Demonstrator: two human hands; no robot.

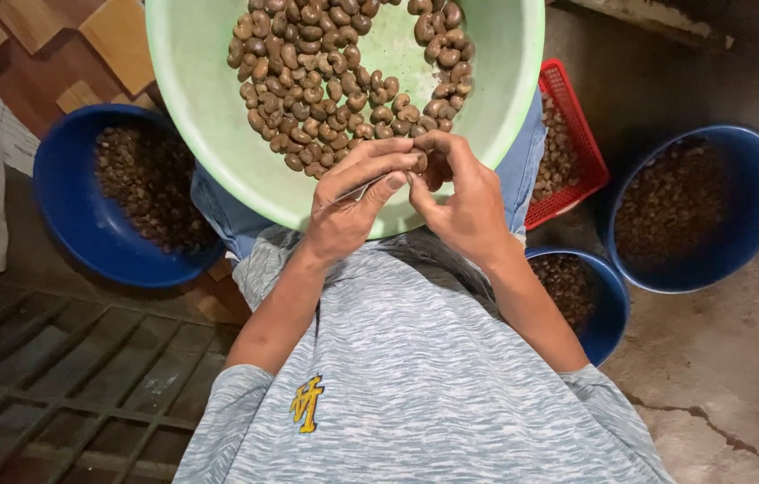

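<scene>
Head view — cashews [326, 81] in green basin [209, 108]; both hands' [357, 202] grip pinched round one nut [420, 163]; blue tubs [70, 202] alongside

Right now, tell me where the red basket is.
In the head view, the red basket sits on the floor at right, between the green bowl and a blue tub.

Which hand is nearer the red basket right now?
Right. The right hand works over the green bowl's near rim, on the side of the red basket; the left hand sits beside it, farther from the basket.
</scene>
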